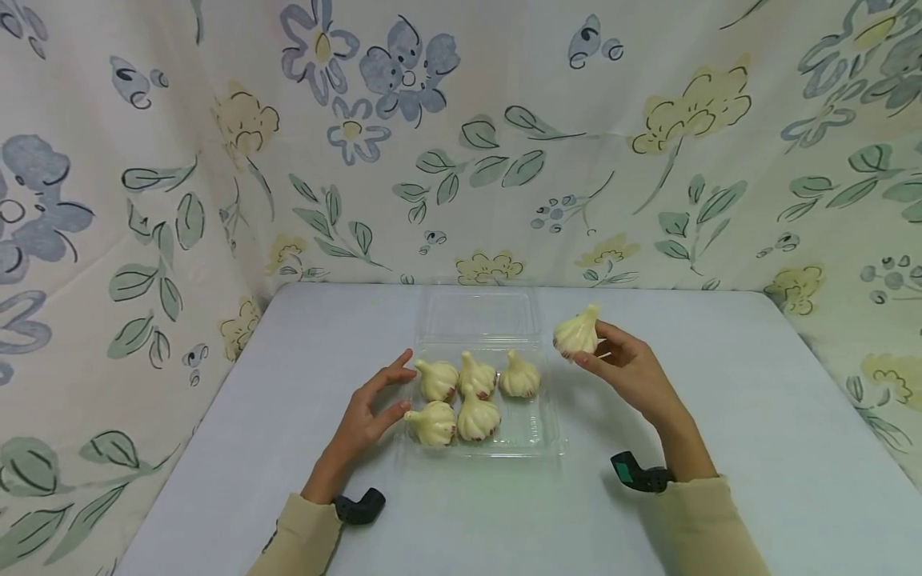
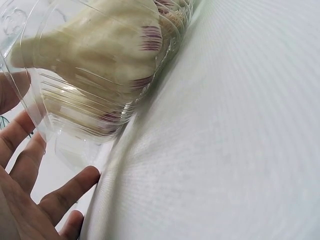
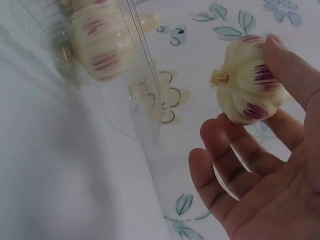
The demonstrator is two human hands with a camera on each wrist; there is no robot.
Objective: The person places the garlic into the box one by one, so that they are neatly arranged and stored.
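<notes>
Up above the table, to the right of a clear plastic clamshell box, my right hand pinches a garlic bulb between thumb and fingers. In the right wrist view that bulb shows purple streaks and its root tuft. Several more garlic bulbs sit in the box, three in the back row and two in the front row. My left hand rests at the box's left side, fingers spread and fairly straight, touching its rim. Through the plastic wall, the left wrist view shows a bulb close up.
The box's clear lid lies folded back on the far side. Everything stands on a white table. Flower-printed curtains enclose the back and sides. Each wrist wears a black band with a camera.
</notes>
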